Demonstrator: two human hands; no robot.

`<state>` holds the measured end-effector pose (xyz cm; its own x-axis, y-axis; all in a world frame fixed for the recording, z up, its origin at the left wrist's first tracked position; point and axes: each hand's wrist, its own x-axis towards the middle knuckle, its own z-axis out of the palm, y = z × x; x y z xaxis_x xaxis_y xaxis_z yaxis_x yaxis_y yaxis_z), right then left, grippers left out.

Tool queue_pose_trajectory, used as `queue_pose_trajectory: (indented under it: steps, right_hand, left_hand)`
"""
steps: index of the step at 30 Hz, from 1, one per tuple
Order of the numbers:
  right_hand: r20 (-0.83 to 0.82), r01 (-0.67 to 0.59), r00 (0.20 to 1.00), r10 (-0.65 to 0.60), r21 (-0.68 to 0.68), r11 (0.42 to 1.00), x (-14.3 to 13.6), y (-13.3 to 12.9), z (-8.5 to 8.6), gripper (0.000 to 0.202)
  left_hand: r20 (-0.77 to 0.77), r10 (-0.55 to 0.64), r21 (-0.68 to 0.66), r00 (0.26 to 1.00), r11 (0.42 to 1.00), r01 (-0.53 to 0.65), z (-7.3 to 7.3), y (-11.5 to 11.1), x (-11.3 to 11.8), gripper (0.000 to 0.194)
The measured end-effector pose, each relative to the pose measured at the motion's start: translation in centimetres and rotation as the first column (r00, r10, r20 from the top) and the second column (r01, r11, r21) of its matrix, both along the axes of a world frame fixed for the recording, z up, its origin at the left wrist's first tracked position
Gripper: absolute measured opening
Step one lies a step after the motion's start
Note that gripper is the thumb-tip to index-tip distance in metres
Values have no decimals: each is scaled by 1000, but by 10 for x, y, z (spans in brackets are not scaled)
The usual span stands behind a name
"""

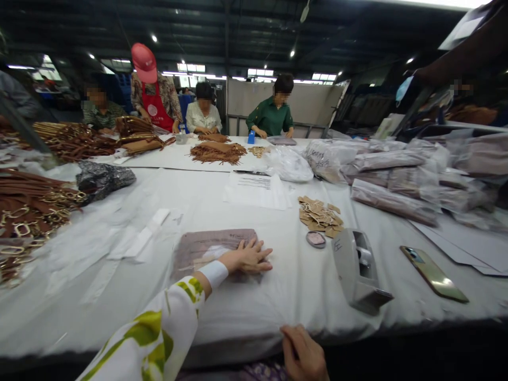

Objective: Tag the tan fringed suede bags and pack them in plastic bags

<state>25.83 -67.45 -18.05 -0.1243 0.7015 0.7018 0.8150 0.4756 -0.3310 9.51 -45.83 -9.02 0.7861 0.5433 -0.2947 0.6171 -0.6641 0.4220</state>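
My left hand (248, 256) lies flat with fingers spread on a mauve, flat item in a clear plastic bag (190, 246). Faint print shows on the bag's surface. At the table's front edge, my right hand (304, 352) is curled, thumb and fingers drawn together by wrinkled pale material. What its fingertips hold, if anything, I cannot make out. To the right of the bagged item stands a grey tape dispenser (357, 270). Beyond it are a small round dish (316, 239) and a heap of brown paper tags (319, 216) with white strings.
A phone (434, 272) lies at the right, before piled bagged items (392, 180). Brown straps with gold clasps (35, 217) crowd the left side, near a black plastic bundle (103, 181). Printed sheets (256, 189) lie ahead. Several co-workers, one in green (272, 116), sit or stand across the table.
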Motion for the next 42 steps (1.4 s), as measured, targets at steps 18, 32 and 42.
queue_pose_trajectory:
  steps: [18, 32, 42]
  right_hand:
    - [-115, -406, 895, 430, -606, 684, -55, 107, 45, 36]
    - [-140, -470, 869, 474, -532, 705, -66, 112, 63, 34]
    - [-15, -531, 683, 730, -697, 482, -116, 104, 50, 42]
  left_hand:
    - [213, 93, 205, 973, 969, -137, -48, -151, -221, 50]
    - [425, 502, 252, 753, 733, -631, -80, -175, -238, 29]
    - [544, 470, 208, 695, 727, -654, -95, -201, -246, 22]
